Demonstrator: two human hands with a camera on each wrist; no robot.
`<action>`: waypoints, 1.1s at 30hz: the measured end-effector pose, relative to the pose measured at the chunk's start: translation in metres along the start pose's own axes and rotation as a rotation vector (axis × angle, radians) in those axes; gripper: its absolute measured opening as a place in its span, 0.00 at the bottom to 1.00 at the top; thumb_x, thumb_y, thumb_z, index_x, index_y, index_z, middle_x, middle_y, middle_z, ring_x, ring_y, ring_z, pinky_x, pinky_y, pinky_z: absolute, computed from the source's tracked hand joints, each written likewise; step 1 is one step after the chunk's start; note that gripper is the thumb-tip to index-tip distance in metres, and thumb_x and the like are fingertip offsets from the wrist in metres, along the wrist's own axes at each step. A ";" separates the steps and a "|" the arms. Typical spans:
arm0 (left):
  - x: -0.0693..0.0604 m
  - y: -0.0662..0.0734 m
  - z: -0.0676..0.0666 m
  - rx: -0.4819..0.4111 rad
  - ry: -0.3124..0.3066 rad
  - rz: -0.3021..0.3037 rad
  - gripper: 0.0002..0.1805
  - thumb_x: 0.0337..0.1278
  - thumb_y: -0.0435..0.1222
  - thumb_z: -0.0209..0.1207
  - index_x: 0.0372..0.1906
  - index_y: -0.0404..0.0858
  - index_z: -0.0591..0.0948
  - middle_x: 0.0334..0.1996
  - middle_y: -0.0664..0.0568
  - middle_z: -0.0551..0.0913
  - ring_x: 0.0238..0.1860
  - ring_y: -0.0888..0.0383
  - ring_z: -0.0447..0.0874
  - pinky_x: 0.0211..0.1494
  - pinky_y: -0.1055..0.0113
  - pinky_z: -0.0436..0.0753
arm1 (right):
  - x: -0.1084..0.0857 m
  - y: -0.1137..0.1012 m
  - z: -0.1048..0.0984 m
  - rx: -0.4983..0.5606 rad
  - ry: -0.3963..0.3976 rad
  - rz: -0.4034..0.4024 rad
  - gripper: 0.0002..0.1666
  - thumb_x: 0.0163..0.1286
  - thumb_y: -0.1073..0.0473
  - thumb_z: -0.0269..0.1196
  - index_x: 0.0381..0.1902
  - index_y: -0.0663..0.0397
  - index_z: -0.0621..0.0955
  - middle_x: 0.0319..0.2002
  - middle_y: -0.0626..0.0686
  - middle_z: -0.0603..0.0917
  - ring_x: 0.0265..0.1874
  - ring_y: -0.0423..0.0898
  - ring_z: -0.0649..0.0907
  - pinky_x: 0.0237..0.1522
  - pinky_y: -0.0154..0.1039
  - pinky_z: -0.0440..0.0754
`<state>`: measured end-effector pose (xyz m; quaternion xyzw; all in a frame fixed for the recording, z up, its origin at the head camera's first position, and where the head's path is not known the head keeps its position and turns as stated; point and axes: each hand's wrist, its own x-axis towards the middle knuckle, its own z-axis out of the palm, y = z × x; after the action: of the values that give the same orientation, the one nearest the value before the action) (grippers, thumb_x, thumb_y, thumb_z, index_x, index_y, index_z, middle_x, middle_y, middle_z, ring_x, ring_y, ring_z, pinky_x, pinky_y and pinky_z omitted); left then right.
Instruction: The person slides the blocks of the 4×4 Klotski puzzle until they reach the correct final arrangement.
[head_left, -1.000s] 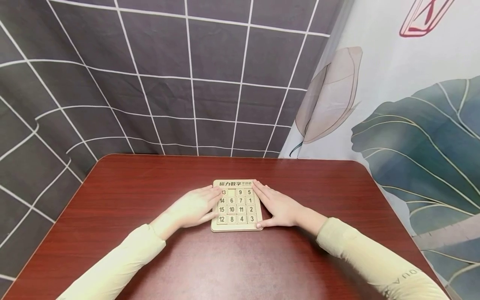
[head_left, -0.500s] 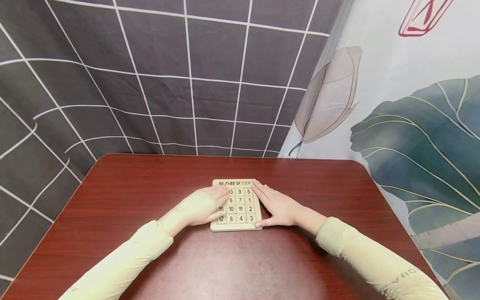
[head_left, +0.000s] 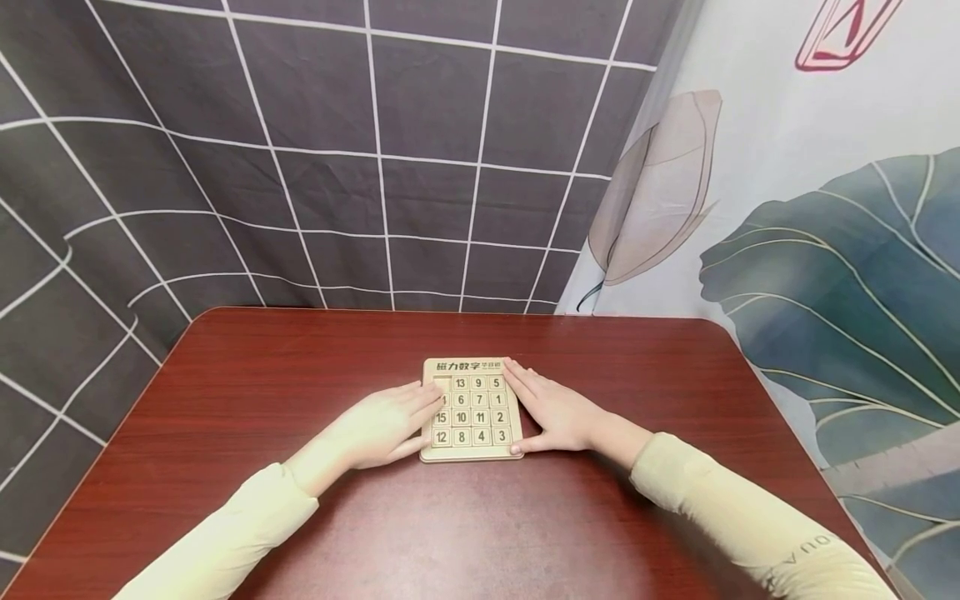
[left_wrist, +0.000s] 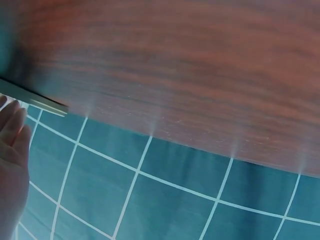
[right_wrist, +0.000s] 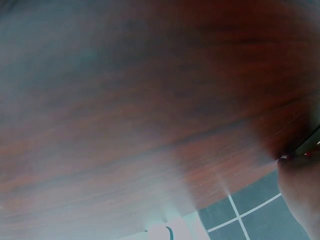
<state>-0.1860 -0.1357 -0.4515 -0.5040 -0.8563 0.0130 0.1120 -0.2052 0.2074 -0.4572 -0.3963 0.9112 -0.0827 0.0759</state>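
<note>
A pale number puzzle board lies flat on the table, its top-left cell bare and tile 13 just right of that cell. The left hand has its fingers extended over the board's left side, fingertips at tile 14, which they partly cover. Along the right edge rests the right hand, fingers straight at the top corner and thumb at the bottom corner. In the left wrist view the board's edge shows beside the left hand. Part of the right hand appears in the right wrist view.
The red-brown wooden table has rounded far corners. Behind it hangs a dark curtain with a white grid, and at the right a pale curtain with leaf prints.
Tile 13 has moved one cell right from the top-left corner, leaving that cell bare. The left hand moved right over the board, then back left. The right hand has stayed in place.
</note>
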 end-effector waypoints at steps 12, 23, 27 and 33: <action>0.001 -0.002 -0.001 0.005 -0.023 -0.027 0.33 0.74 0.51 0.60 0.69 0.29 0.80 0.71 0.38 0.80 0.73 0.46 0.79 0.80 0.54 0.76 | 0.000 0.002 0.002 0.008 -0.008 0.017 0.71 0.66 0.26 0.67 0.86 0.66 0.48 0.87 0.63 0.45 0.86 0.61 0.56 0.85 0.58 0.61; 0.010 -0.010 0.000 -0.034 -0.075 -0.091 0.34 0.75 0.51 0.58 0.71 0.28 0.77 0.73 0.37 0.77 0.76 0.45 0.76 0.81 0.53 0.74 | 0.000 -0.001 -0.001 0.001 -0.005 0.010 0.72 0.65 0.26 0.68 0.85 0.67 0.50 0.87 0.65 0.47 0.85 0.63 0.57 0.84 0.59 0.63; 0.008 -0.010 0.000 -0.038 -0.065 -0.081 0.33 0.75 0.51 0.58 0.71 0.29 0.77 0.74 0.37 0.77 0.76 0.45 0.76 0.81 0.53 0.74 | 0.000 -0.001 -0.001 0.004 -0.004 0.011 0.72 0.65 0.26 0.68 0.85 0.67 0.50 0.87 0.65 0.47 0.85 0.63 0.58 0.84 0.59 0.63; -0.002 -0.003 -0.003 -0.015 -0.024 -0.025 0.32 0.74 0.50 0.60 0.70 0.31 0.79 0.72 0.39 0.79 0.74 0.47 0.78 0.80 0.53 0.76 | 0.000 -0.001 -0.001 0.008 -0.007 0.014 0.72 0.65 0.26 0.68 0.85 0.67 0.49 0.87 0.65 0.47 0.85 0.63 0.57 0.84 0.59 0.63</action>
<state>-0.1866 -0.1390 -0.4487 -0.4938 -0.8640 0.0111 0.0981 -0.2046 0.2067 -0.4565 -0.3900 0.9133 -0.0844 0.0810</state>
